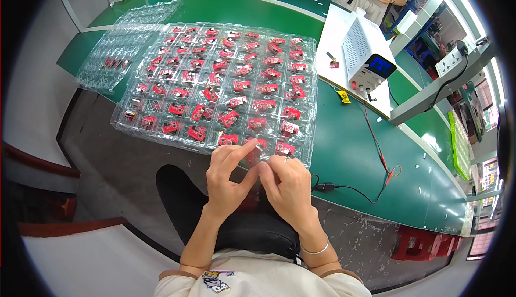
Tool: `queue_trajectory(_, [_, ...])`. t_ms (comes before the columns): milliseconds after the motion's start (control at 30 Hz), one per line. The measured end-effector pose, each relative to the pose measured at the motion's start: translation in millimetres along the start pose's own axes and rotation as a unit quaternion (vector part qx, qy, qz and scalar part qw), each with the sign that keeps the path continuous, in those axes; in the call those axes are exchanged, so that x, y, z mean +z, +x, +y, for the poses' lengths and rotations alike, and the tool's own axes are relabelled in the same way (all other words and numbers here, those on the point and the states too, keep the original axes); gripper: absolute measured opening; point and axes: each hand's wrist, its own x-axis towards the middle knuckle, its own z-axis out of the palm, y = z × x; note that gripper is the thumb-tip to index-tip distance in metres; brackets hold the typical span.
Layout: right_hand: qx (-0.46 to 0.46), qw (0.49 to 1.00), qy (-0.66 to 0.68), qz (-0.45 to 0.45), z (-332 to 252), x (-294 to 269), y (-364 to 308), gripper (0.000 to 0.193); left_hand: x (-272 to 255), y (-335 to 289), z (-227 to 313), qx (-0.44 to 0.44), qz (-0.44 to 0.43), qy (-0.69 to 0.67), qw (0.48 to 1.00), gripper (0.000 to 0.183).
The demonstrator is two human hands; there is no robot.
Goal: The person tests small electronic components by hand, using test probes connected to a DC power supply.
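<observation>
At the near edge of a clear plastic tray (121, 115), my two hands come close together. The index finger and thumb of my left hand (228, 181) curve around a small gap, with a clear, reddish patch between them. My right hand (287, 187) has its fingers curled and its thumb beside the left thumb. Both seem to pinch something small and see-through that I cannot make out. The tray's pockets hold many small red circuit boards (229, 118) with dark and white parts. One red board (285, 148) lies just beyond my right hand.
More clear trays (145, 20) lie at the left. On a white board at the right stand a white power supply (365, 49) with a blue display and a loose red board (334, 65). A yellow piece (343, 97) and red-clipped test leads (382, 160) lie nearby. Other people sit across the table.
</observation>
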Motion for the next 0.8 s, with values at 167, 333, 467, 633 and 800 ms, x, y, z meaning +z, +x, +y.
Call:
queue_trajectory(167, [0.047, 0.999, 0.01, -0.018, -4.7, -6.3, -0.9, 0.019, 1.9, 4.1, 3.5, 0.037, -0.027, -0.012, 0.999, 0.044])
queue_trajectory(333, [0.006, 1.0, 0.026, -0.016, -2.0, -5.5, -4.2, 0.021, -5.7, 5.5, 1.9, 0.056, -0.07, 0.027, 0.996, 0.035])
queue_trajectory(467, [-0.024, 0.992, 0.111, 0.059, -14.6, -28.2, -6.9, 0.022, -24.6, 6.3, -31.5, -0.14, 0.057, 0.038, 0.988, 0.03])
queue_trajectory(633, [0.027, 0.993, 0.113, 0.033, -4.6, -27.8, -9.1, 0.022, -15.2, 15.0, -11.6, -0.129, 0.0, -0.118, 0.985, 0.04])
queue_trajectory(800, [0.051, 0.992, 0.115, 0.003, -4.1, -23.3, -8.9, 0.018, -16.6, 15.4, -14.6, -0.153, -0.01, -0.166, 0.974, 0.043])
